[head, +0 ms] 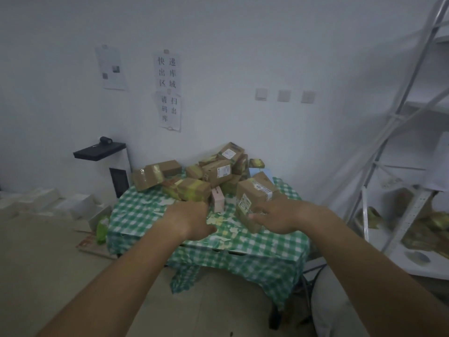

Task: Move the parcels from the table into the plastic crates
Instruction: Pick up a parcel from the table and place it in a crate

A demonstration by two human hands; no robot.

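Several brown cardboard parcels lie piled on a table with a green checked cloth [145, 212]. My right hand [277, 215] lies over a tall brown parcel with white labels [252, 190] at the pile's near right, fingers curled round its near face. My left hand [189, 220] reaches to a brown parcel wrapped in yellow tape [192, 189], its fingers hidden behind the hand against the box's near side. A small pink box [217, 198] stands between the two hands. No plastic crate is in view.
A white metal shelf rack [401, 142] with more packages stands at the right. White boxes [48, 203] and a green bag [102, 227] lie on the floor left of the table. A white stand with a black tray [99, 150] is against the wall.
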